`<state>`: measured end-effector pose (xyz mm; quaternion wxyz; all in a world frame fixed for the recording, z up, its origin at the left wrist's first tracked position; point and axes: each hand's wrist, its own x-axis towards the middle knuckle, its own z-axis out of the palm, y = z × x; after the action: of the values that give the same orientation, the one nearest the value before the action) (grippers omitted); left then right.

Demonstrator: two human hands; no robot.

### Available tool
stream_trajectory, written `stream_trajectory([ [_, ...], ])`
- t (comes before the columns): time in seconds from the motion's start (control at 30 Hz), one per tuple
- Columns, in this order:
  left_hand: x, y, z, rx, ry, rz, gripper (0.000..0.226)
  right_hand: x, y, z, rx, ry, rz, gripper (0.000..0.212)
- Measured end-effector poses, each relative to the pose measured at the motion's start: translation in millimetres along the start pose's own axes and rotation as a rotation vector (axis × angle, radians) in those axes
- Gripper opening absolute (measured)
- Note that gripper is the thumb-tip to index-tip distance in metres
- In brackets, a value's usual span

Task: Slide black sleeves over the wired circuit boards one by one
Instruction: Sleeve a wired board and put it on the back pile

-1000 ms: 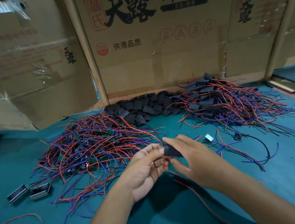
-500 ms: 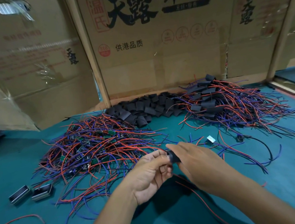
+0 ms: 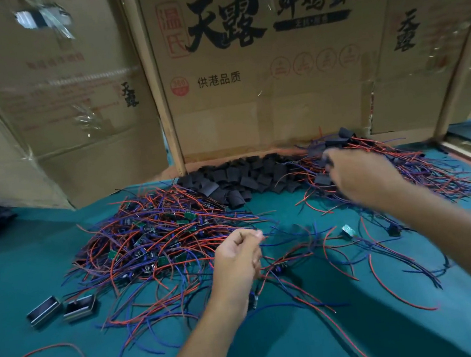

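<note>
Left hand (image 3: pixel 237 262) pinches red and blue wires at desk centre. Right hand (image 3: pixel 358 176) blurred over sleeved-board pile (image 3: pixel 406 175) near back right edge; grip indeterminate.

The left hand (image 3: pixel 238 262) pinches wires at the edge of the unsleeved pile (image 3: pixel 158 238). The blurred right hand (image 3: pixel 359 181) reaches over the sleeved pile (image 3: pixel 423 173), beside loose sleeves (image 3: pixel 243 180).

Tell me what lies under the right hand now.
Under the right hand lies a heap of red and blue wires with black sleeves. What its blurred fingers hold cannot be seen.
</note>
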<state>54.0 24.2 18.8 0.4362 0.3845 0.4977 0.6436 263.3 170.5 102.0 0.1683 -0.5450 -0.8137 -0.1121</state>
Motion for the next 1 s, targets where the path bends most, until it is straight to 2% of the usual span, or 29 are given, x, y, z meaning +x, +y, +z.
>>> stream_trajectory([
  [0.07, -2.5, -3.2, 0.0, 0.311, -0.026, 0.21, 0.018, 40.3, 23.7, -4.0, -0.05, 0.044, 0.066, 0.018],
  [0.17, -6.3, -6.5, -2.8, 0.678, -0.139, 0.463, 0.014, 87.6, 49.9, -3.0, -0.105, 0.006, 0.137, 0.017],
  [0.23, -8.2, -6.8, -3.2, 0.856, -0.191, 0.572, 0.013, 108.2, 54.7, 1.6, -0.168, -0.07, 0.169, 0.033],
  [0.3, -9.5, -6.7, -1.7, 0.96, -0.207, 0.615, 0.012, 118.5, 40.0, 10.0, -0.195, -0.07, 0.172, 0.05],
  [0.33, -9.7, -6.8, -1.8, 0.986, -0.197, 0.628, 0.011, 120.6, 24.3, 16.2, -0.147, -0.04, 0.13, 0.049],
  [0.4, -10.4, -6.6, -1.5, 1.019, -0.179, 0.652, 0.01, 119.4, -20.4, 30.7, 0.039, -0.036, 0.012, 0.035],
  [0.53, -12.2, -4.2, -0.9, 1.068, -0.174, 0.719, 0.012, 111.3, -109.1, 73.7, 0.228, -0.238, -0.086, 0.032],
  [0.7, -9.5, -2.9, -8.8, 1.115, -0.15, 0.8, 0.012, 107.9, -149.0, 113.9, 0.354, -0.356, 0.067, 0.046],
  [0.83, -8.1, -4.9, -7.6, 1.139, -0.125, 0.799, 0.012, 108.9, -155.7, 115.2, 0.468, -0.397, 0.123, 0.047],
  [0.93, -8.7, -5.2, -6.3, 1.162, -0.109, 0.798, 0.012, 99.8, -147.5, 99.4, 0.619, -0.302, 0.188, 0.032],
  [1.0, -8.1, -3.8, -7.6, 1.144, -0.08, 0.785, 0.014, 83.8, -138.5, 82.1, 0.862, -0.213, 0.295, 0.015],
])
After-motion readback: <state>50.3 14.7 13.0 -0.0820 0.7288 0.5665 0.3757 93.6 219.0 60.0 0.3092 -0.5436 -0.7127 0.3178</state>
